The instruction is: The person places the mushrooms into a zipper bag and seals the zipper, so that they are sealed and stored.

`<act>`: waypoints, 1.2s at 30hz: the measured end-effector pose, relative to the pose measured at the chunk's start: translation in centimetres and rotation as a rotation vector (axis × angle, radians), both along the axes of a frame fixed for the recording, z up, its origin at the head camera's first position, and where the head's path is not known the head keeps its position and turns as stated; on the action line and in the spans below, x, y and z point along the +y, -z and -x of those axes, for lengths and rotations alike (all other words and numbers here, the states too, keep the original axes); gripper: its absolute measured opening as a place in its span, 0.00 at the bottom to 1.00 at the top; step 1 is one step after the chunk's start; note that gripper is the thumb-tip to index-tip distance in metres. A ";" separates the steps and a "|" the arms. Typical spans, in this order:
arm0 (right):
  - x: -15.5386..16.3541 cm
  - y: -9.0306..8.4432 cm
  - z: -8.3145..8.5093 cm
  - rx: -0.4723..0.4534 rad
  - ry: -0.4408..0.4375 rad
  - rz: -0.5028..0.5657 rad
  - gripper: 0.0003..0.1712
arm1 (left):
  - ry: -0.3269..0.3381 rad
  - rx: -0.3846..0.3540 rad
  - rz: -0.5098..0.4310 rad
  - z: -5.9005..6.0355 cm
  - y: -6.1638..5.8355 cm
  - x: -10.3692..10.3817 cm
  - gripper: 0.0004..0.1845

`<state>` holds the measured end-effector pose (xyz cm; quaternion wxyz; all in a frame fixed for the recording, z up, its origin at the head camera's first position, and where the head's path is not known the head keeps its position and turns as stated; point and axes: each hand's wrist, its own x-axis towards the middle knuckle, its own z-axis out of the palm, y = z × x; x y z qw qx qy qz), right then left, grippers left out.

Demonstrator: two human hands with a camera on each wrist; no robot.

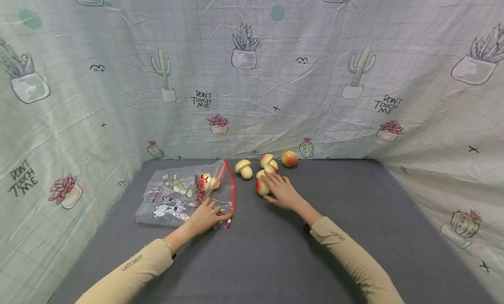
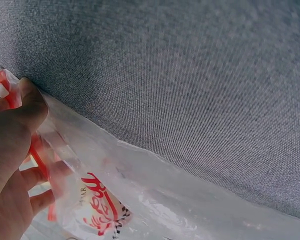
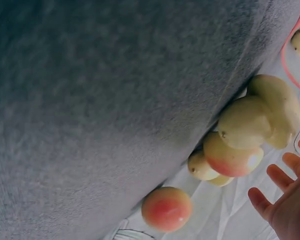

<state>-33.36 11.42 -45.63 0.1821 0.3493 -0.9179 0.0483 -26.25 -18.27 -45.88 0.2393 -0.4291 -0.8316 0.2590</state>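
Left hand: my left hand (image 1: 206,215) rests at the mouth of the plastic bag (image 1: 157,194); my fingers pinch its near corner, the thumb on one face of the film and fingertips showing through from the other.
Plastic bag: it lies flat on its side on the worktop (image 1: 252,260), see-through, with cartoon animals and red lettering, its mouth edged by a red strip (image 1: 233,190) and turned toward my right hand (image 1: 284,192).
Bagged mushroom: one pale toy mushroom (image 1: 208,183) shows through the film by the mouth.
Right hand: palm down over the near end of the mushroom cluster, fingers spread and slightly bent; I cannot tell how firmly they touch it.
Mushroom cluster: pale yellow pieces with red-blushed caps lie close together, a reddish cap (image 1: 261,187) nearest me, partly under my fingers, and a far mushroom (image 1: 266,160) at the back.
Lone mushroom: between bag and cluster, a pale mushroom (image 1: 243,165) lies on its side.
Round piece: a red-and-yellow round piece (image 1: 289,158) sits beyond the cluster, to its right.
Backdrop: a cactus-printed cloth (image 1: 252,94) hangs behind the worktop.
Sleeves: both beige, the left sleeve (image 1: 138,267) lettered.
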 end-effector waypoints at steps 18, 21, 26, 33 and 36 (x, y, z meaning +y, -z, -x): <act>1.0 0.3 0.5 -0.057 0.085 -0.090 0.47 | 0.016 0.006 -0.010 -0.1 -0.2 0.0 0.30; 0.9 0.3 0.6 -0.050 0.080 -0.088 0.47 | 0.023 0.008 -0.013 -0.1 -0.2 0.0 0.30; 0.9 0.3 0.9 -0.029 0.076 -0.102 0.47 | 0.026 0.018 -0.017 -0.2 -0.3 0.0 0.31; 0.6 0.0 1.3 -0.055 0.074 -0.099 0.45 | 0.035 0.022 -0.025 0.2 0.0 -0.1 0.31; 0.5 0.1 1.4 -0.076 0.074 -0.107 0.45 | 0.040 0.024 -0.027 0.1 -0.2 -0.1 0.31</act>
